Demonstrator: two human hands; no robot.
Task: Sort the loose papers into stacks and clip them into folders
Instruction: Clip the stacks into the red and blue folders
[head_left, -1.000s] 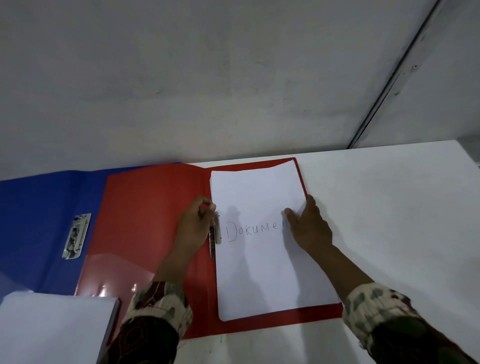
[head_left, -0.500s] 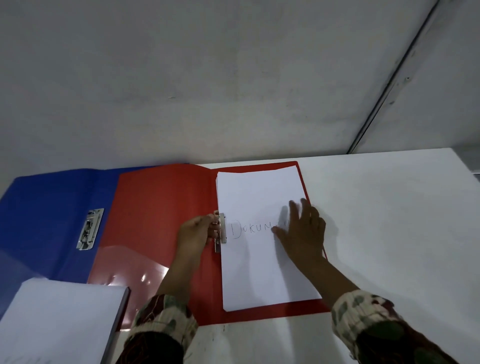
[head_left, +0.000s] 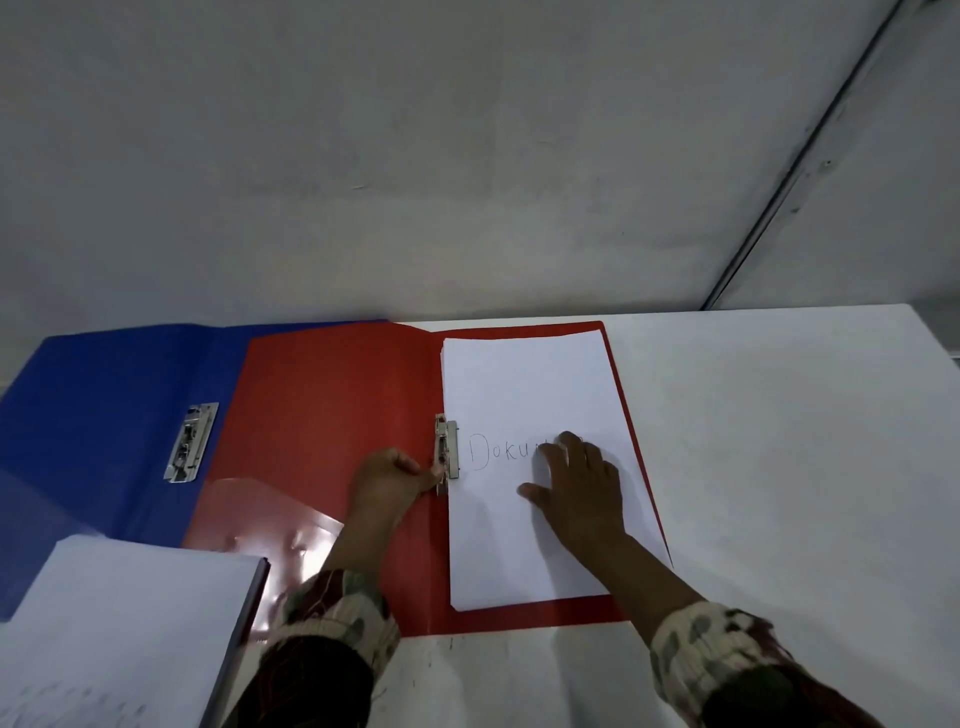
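Red folder (head_left: 322, 415), blue folder (head_left: 104, 395), white papers (head_left: 524, 384), white tabletop (head_left: 779, 441), silver clip (head_left: 447, 452), camouflage-patterned sleeves (head_left: 337, 613).

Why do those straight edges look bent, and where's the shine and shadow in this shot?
Head view: the wide-angle lens bows the table's far edge and splays the wall seam. Glare sits on the red folder's glossy inner pocket. Soft shadows fall on the paper stack beside the right hand and left hand. Lighting is dim, colours bluish.
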